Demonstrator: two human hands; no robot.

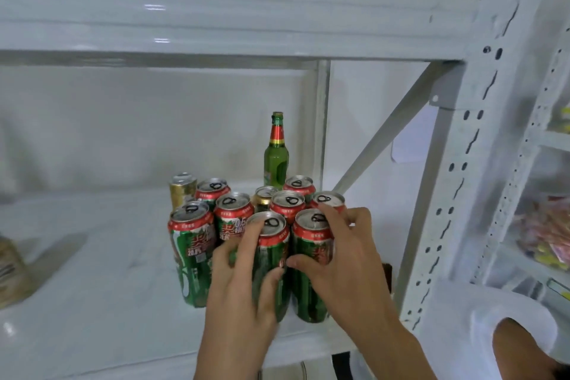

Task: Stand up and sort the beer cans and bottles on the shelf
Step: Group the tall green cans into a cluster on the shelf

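Both hands are in on the near row of the white shelf point(92, 302). My left hand point(243, 293) wraps the front middle can point(271, 259), fingers curled round its side, thumb on the near face. My right hand point(342, 259) grips the front right can point(311, 268) beside it, thumb on the label, fingers over the rim. Both cans stand upright, touching each other.

The green-and-red pack sits near-right on the shelf, two gold cans point(182, 190) mixed in further back, the green bottle point(276, 151) upright at the far end.

I'd say this step is squaring up the front row. Best to slide, not lift: keep the bases flat, press the pair together and ease them level with the front left can point(192, 253). Grip low, or a tall can tips and knocks the row behind.
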